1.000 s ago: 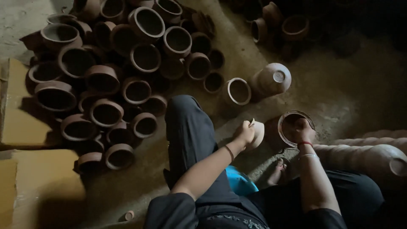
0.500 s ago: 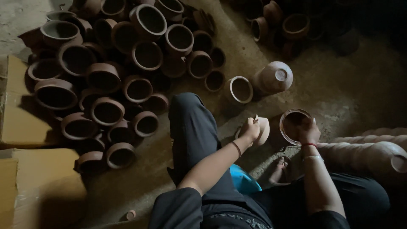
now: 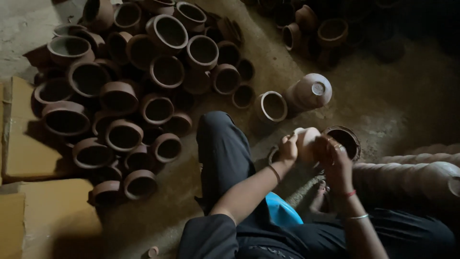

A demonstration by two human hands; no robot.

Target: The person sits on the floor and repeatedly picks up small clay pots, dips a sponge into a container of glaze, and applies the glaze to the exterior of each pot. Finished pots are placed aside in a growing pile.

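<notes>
Two hands met over one small clay pot [image 3: 343, 142], held low between the person's knees, just above the dirt floor [image 3: 383, 100]. Right hand [image 3: 335, 160] was wrapped round the near rim, fingers closed on the pot's wall; left hand [image 3: 289, 147] was pinched shut on a pale rounded lump [image 3: 306, 142], cloth or stone, I couldn't tell, pressed against the pot's side. That pot looked light enough for one hand, stiff and dry, but brittle I'd judge: thin rim, unglazed, the sort that chips if knocked. Best gripped by the belly or with fingers hooked over the lip, as it was.

Surface was matte, reddish-brown and dusty, round-bodied with a wide open mouth. Just beyond it an upturned pot [image 3: 311, 91] showed its flat pale base, and beside that another [image 3: 273, 106] lay with its mouth up. Off to the left, a big heap of the same pots [image 3: 124, 91], dozens of dark mouths crowded and leaning on each other. Cardboard sheets [image 3: 24, 144] flanked the heap. To the right, stacked pots [image 3: 421, 175] lay in ribbed rows. Something bright blue [image 3: 282, 211], plastic by the look, peeked out under the dark trouser leg [image 3: 223, 153].
</notes>
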